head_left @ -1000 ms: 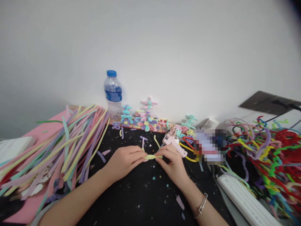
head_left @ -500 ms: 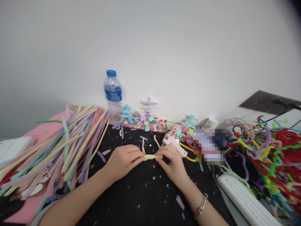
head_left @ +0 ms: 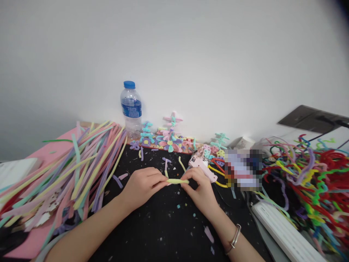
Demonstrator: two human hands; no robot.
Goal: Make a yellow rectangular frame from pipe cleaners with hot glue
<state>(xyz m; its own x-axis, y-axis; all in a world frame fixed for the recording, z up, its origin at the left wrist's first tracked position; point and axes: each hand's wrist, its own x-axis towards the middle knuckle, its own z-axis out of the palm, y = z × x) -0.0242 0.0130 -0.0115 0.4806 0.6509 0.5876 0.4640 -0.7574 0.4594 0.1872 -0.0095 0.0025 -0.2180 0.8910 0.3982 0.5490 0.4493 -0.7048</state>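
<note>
While the left hand [head_left: 147, 185] is pinching one end of the yellow strip [head_left: 176, 181] in the head view, the right hand [head_left: 198, 185] is closing its fingers near the other end. The strip is lying level between both sets of fingers, its middle showing, above the black surface [head_left: 152, 233]. The pink tool [head_left: 203, 168] is resting just behind the right hand.

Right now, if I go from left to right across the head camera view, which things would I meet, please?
Bundle of pastel strips → left hand → short yellow strip, held in the fingers at both sides → right hand → paper cup → wall plate.
</note>
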